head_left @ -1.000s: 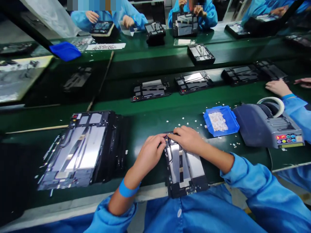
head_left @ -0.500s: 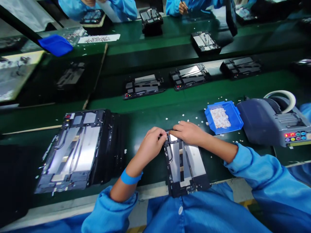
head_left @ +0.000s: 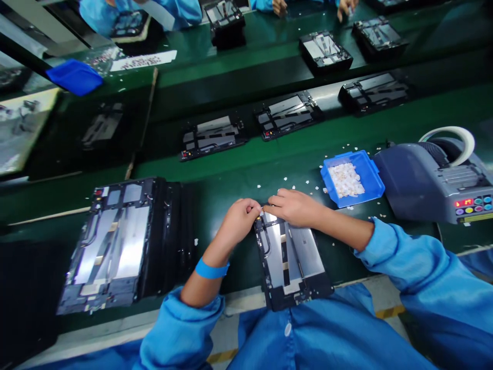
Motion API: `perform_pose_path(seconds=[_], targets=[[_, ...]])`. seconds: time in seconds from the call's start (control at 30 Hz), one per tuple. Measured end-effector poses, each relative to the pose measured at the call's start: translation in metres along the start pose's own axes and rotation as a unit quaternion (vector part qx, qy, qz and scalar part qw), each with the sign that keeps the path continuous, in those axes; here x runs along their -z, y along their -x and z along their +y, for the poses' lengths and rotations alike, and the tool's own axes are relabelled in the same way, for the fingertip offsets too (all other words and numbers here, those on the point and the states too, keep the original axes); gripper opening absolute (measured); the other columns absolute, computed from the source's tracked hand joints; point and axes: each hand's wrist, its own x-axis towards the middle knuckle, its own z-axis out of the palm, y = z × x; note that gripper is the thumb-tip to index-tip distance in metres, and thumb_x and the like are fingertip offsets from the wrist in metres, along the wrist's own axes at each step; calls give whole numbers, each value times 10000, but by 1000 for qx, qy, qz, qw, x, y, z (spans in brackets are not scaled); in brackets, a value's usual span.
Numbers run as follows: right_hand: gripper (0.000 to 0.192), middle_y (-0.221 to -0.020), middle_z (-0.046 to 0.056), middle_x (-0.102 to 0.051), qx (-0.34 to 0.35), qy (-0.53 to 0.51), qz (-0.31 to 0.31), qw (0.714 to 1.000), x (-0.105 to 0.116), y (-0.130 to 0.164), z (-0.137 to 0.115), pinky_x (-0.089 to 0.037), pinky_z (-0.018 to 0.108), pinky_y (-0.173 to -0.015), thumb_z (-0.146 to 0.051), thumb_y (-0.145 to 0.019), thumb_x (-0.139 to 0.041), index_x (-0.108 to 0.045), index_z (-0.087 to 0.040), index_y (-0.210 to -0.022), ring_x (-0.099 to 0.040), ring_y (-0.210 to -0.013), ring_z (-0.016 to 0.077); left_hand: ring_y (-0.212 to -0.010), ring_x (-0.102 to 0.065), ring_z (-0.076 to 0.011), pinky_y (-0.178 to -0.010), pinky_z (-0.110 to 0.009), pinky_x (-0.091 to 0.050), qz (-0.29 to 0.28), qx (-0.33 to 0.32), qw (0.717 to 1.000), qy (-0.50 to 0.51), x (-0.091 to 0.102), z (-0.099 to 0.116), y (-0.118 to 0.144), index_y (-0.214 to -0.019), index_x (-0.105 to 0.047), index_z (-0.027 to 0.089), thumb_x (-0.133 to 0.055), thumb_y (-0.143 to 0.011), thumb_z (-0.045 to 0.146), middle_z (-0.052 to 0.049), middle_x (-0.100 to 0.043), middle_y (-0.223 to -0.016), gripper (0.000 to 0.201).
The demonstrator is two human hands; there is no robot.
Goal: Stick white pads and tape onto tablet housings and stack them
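An opened tablet [head_left: 292, 257] with silvery plates and dark strips lies at the table's near edge, its lower end against my blue coat. At its upper left corner my left hand [head_left: 241, 221] is closed in a pinch. A tiny whitish piece shows by the fingertips, too small to name. My right hand [head_left: 296, 206] rests over the tablet's top edge, fingers bent and pointing at the left fingertips; what they grip is hidden. Left of me stands a stack of similar opened tablets [head_left: 111, 241].
A blue bin [head_left: 372, 182] of small white pieces stands right, beside a grey tape dispenser [head_left: 416, 180] with a lit display. White bits lie scattered around. Several tablets, including one tablet [head_left: 213, 134], line the middle strip. Co-workers' hands [head_left: 279, 7] show across the table.
The view has shifted slightly, so most things sit a little further left. Both hands stay at the tablet's upper left corner. Across the table, a co-worker's second hand and another tablet stack have come into view.
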Motion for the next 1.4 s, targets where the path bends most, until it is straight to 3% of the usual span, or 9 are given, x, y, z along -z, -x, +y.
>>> perform_pose_path(seconds=[0.43, 0.63, 0.8, 0.93, 1.17, 1.4], targets=[[284, -1016, 94, -643, -4, -3, -6, 1000, 1, 0, -1, -349, 340, -673, -164, -1055, -459, -690, -172, -1220, -449, -884, 227, -846, -576, -239, -768, -356, -434, 32, -12, 997, -65, -7, 2, 4, -754, -641, 220, -528, -891, 243, -45, -647, -769, 179], [292, -1022, 101, -653, 0, -16, 0, 1000, -1, -1, 0, -361, 337, -688, -164, -1066, -445, -695, -163, -1216, -454, -875, 222, -847, -555, -219, -741, -336, -415, 76, -1, 996, -53, -13, -2, 5, -896, -607, 223, -579, -876, 232, -21, -579, -830, 36], [286, -1061, 111, -666, -5, -22, 12, 1000, -2, 2, 2, -374, 334, -702, -152, -1057, -452, -701, -157, -1198, -459, -887, 222, -759, -531, -168, -689, -297, -417, 101, 46, 994, 11, -19, -11, 12, -1082, -556, 212, -662, -830, 264, 29, -505, -826, 278], [367, -1067, 97, -656, -6, 3, 5, 1000, -2, 2, 0, -367, 334, -690, -136, -1048, -446, -635, -203, -1355, -459, -878, 226, -811, -544, -178, -727, -303, -431, 119, 44, 992, -1, -26, -17, 20, -1157, -570, 212, -682, -798, 264, 13, -514, -880, 380], [348, -1085, 95, -618, -12, 35, -64, 997, 10, -7, -5, -348, 328, -672, -192, -1051, -487, -624, -246, -1367, -482, -888, 233, -769, -536, -176, -718, -304, -427, 72, 36, 997, 5, -22, -20, 19, -1167, -590, 197, -677, -815, 307, 18, -520, -844, 379], [404, -1178, 116, -629, -14, 51, -74, 996, 15, -2, -12, -402, 343, -705, -149, -1028, -485, -573, -224, -1416, -520, -943, 247, -736, -538, -163, -686, -281, -418, 84, 31, 996, 25, -23, -22, 12, -1113, -606, 189, -678, -826, 314, 32, -534, -790, 321]])
